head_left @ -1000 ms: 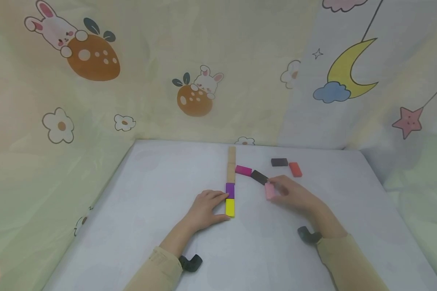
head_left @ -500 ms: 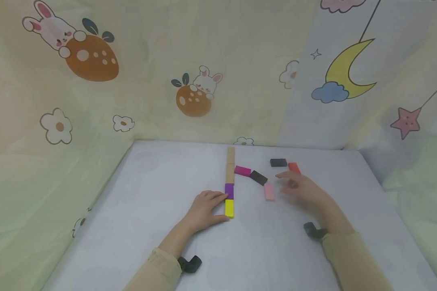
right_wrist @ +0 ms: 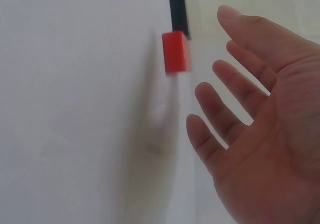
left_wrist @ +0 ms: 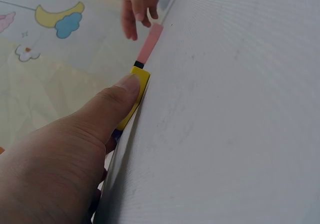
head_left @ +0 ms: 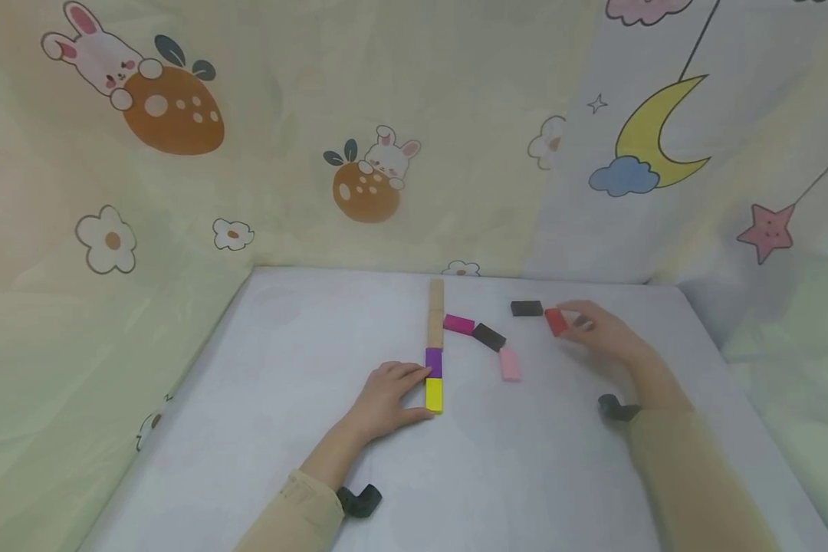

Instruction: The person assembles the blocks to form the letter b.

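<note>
White worktop [head_left: 524, 460], matte with faint blotches, fills the lower part of the head view; far edge meets the foot of a printed cloth [head_left: 469, 77]. Cloth rises at the back and both sides, pale yellow-green on the left, greyer toward the right. Prints: rabbits [head_left: 103, 57] on brown fruit [head_left: 179, 123], white flowers [head_left: 96, 245], yellow moon [head_left: 638, 130] with blue cloud [head_left: 624, 178], pink star [head_left: 767, 232] on a string. Light is soft, dull.

Blocks on the worktop, column end to end, far to near: far wooden block [head_left: 437, 294], near wooden block [head_left: 435, 328], purple block [head_left: 433, 363], yellow block [head_left: 434, 395]. Branch off its right side: magenta block [head_left: 459, 324] by the near wooden block, then dark block [head_left: 488, 336], then pink block [head_left: 510, 365], curving toward the person. Red block [head_left: 555, 323] lies far right, well apart from the column, just beside the second dark block [head_left: 527, 308].

Left hand [head_left: 385, 399]: grip wide, thumb on the near end of the yellow block, index fingertip at the purple block. Right hand [head_left: 603, 333]: at the red block, grip wide, fingers spread in the right wrist view; can't tell if it touches. Beige sleeves [head_left: 697, 468], dark fitting [head_left: 360, 501] at each wrist
</note>
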`<state>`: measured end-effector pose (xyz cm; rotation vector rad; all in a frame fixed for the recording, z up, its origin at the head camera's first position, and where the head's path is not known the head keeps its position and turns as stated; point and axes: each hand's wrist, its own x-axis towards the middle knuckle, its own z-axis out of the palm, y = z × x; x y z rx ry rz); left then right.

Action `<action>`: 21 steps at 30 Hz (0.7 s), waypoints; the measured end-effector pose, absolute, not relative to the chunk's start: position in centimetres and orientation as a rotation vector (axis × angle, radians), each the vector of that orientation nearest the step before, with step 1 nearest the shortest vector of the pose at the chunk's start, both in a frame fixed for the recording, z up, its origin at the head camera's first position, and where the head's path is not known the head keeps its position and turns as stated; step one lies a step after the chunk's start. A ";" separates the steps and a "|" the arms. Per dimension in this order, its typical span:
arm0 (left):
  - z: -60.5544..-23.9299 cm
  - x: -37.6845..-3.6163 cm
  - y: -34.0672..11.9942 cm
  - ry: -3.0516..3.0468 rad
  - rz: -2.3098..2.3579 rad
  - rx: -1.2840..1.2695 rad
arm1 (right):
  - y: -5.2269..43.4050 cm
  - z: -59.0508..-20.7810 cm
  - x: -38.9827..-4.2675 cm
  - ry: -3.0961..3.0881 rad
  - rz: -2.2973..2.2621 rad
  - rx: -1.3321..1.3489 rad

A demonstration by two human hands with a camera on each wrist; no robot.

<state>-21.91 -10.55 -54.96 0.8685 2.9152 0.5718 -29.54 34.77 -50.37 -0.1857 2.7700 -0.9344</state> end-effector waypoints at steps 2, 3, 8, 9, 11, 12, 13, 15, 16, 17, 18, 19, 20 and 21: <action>-55.0 -21.9 -10.6 2.916 0.571 0.865 | 35.0 -50.3 -29.8 2.752 -0.916 -0.153; -55.0 -21.9 -10.6 2.918 0.570 0.864 | 35.0 -50.2 -29.9 2.744 -0.912 -0.144; -54.9 -21.8 -10.6 2.920 0.570 0.857 | 35.0 -50.1 -30.4 2.711 -0.869 -0.096; -54.9 -21.8 -10.6 2.920 0.571 0.855 | 35.0 -50.1 -30.5 2.705 -0.866 -0.099; -54.9 -21.8 -10.6 2.917 0.572 0.852 | 35.1 -50.2 -30.8 2.698 -0.850 -0.102; -54.9 -21.8 -10.6 2.916 0.572 0.851 | 35.1 -50.3 -31.0 2.695 -0.840 -0.108; -54.9 -21.9 -10.6 2.915 0.572 0.850 | 35.2 -50.4 -31.2 2.690 -0.827 -0.106; -54.9 -21.9 -10.6 2.916 0.571 0.851 | 35.2 -50.5 -31.6 2.678 -0.808 -0.106; -54.9 -21.9 -10.6 2.916 0.573 0.852 | 35.2 -50.5 -31.7 2.674 -0.797 -0.111; -55.0 -21.9 -10.7 2.917 0.570 0.854 | 35.1 -50.6 -31.8 2.671 -0.788 -0.116; -55.0 -21.9 -10.7 2.919 0.570 0.857 | 35.1 -50.6 -31.9 2.671 -0.777 -0.130; -55.0 -22.0 -10.7 2.920 0.569 0.859 | 35.1 -50.6 -32.0 2.670 -0.776 -0.128; -55.1 -22.0 -10.7 2.920 0.571 0.860 | 35.1 -50.6 -32.0 2.670 -0.777 -0.135; -55.1 -22.0 -10.7 2.921 0.572 0.862 | 35.1 -50.6 -32.1 2.672 -0.777 -0.141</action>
